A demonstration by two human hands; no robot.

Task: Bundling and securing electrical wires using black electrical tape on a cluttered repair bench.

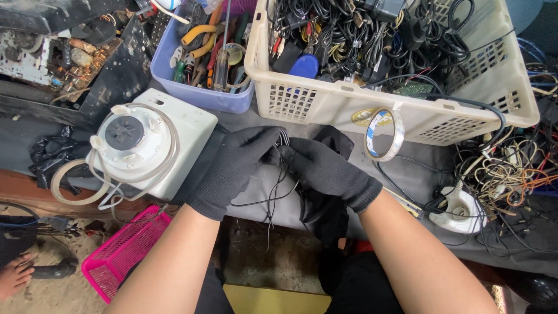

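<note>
Both my hands wear black knit gloves and meet at the middle of a grey bench top (407,168). My left hand (232,168) pinches a bundle of thin black wires (278,195) at the top. My right hand (331,171) grips the same wires right beside it. The loose wire ends hang down over the bench edge. A black cloth or bag (337,142) lies under and behind my right hand.
A white round appliance base (145,142) with a strap sits to the left. Behind are a blue tub of tools (203,96) and a cream basket of cables (349,104) with a tape roll (385,135) hanging on it. A white socket (462,209) and tangled cords lie right. A pink basket (125,250) stands on the floor.
</note>
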